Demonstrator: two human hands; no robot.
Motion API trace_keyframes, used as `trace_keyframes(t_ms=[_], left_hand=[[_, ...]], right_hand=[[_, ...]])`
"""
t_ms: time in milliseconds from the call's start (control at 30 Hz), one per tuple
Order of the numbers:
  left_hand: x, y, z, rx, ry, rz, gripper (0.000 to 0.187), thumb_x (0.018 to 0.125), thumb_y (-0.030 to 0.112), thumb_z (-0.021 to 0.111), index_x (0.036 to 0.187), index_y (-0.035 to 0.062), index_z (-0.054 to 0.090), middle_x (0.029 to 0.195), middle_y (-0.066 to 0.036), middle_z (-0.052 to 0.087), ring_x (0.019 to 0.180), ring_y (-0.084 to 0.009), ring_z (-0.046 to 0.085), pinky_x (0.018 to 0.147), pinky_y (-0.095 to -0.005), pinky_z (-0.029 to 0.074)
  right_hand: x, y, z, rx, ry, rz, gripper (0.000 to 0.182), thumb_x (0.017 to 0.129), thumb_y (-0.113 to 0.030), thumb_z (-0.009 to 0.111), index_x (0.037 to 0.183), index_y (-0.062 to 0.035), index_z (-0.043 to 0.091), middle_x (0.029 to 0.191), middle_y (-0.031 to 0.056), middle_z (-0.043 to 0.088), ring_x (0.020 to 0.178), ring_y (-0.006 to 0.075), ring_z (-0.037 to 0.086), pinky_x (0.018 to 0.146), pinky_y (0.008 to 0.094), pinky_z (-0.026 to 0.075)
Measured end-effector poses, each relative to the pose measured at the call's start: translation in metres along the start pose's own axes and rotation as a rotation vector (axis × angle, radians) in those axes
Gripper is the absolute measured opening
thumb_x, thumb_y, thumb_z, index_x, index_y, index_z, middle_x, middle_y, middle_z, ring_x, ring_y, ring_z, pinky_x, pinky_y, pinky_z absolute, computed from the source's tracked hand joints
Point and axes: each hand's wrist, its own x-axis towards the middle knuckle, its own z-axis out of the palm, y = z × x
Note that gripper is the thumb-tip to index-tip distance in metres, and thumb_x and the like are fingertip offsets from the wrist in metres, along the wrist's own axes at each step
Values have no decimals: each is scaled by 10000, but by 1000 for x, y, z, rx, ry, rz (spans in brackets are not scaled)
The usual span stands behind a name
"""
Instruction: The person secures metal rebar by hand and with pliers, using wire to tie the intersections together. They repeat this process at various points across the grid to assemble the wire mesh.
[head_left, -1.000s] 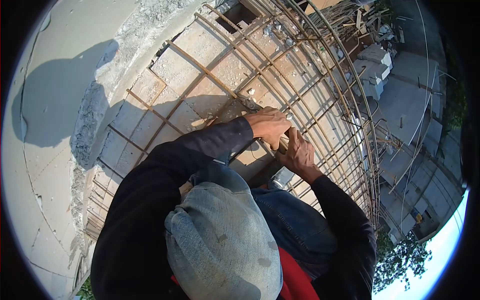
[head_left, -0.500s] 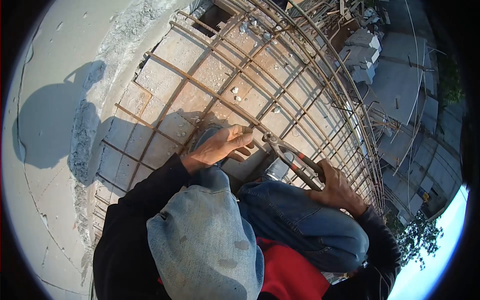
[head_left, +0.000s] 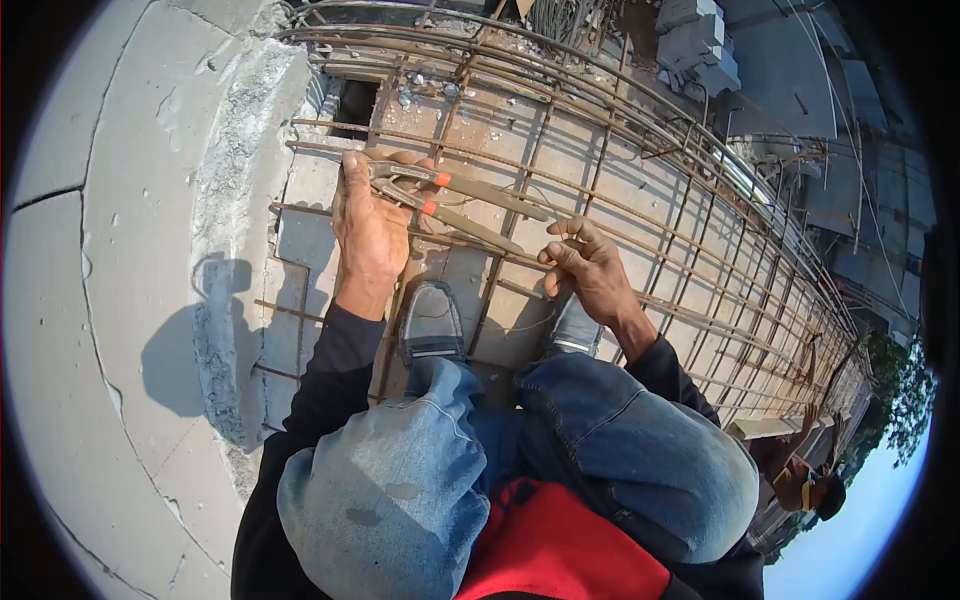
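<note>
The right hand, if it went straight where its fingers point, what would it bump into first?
Probably the handles of the pincers. Their ends look very close to the fingertips of the right hand, though the picture can't show for sure if they're at the same depth.

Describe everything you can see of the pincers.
The pincers look like worn, dull grey metal at the head and pivot. Two long, straight, olive-brown handles, each with an orange band near the pivot, spread in a narrow V. The left hand holds them by the head, partly covering the jaws. They lie roughly crosswise above the rebar grid, handles pointing towards the right hand; whether its fingers touch them is unclear.
</note>
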Motion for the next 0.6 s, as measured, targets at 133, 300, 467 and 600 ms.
trace_keyframes(t_ms=[133, 300, 467, 600], left_hand=[[-1, 32, -37, -274, -64, -28, 384, 999, 416, 427, 1056, 64, 570, 1022, -125, 644, 1015, -274, 637, 834, -419, 562], [-11, 56, -30, -372, 75, 44, 364, 995, 421, 438, 1070, 77, 530, 1051, -133, 647, 1011, -316, 645, 818, -422, 569], [-45, 39, 14, 361, 150, -122, 390, 1028, 369, 371, 1095, 0, 478, 1016, -220, 638, 903, -326, 675, 798, -405, 577], [-57, -8, -6, 371, 10, -277, 440, 1023, 384, 386, 1161, -26, 467, 1000, -230, 640, 905, -316, 675, 796, -391, 577]], right_hand=[[12, 4, -21, -411, -66, -213, 155, 948, -172, 586, 984, -43, 664, 668, 77, 603, 511, 139, 547, 481, 282, 425], [-9, 18, 18, -560, -620, 19, 178, 940, -142, 560, 1062, -23, 613, 754, 162, 632, 703, 330, 634, 632, 393, 498], [7, -17, 41, -520, -326, -408, 430, 981, -369, 493, 1220, -14, 534, 1000, 232, 627, 929, 381, 616, 791, 453, 494], [5, -12, 57, -659, -596, -218, 462, 957, -412, 530, 1130, 15, 559, 930, 241, 619, 853, 349, 634, 736, 455, 488]])
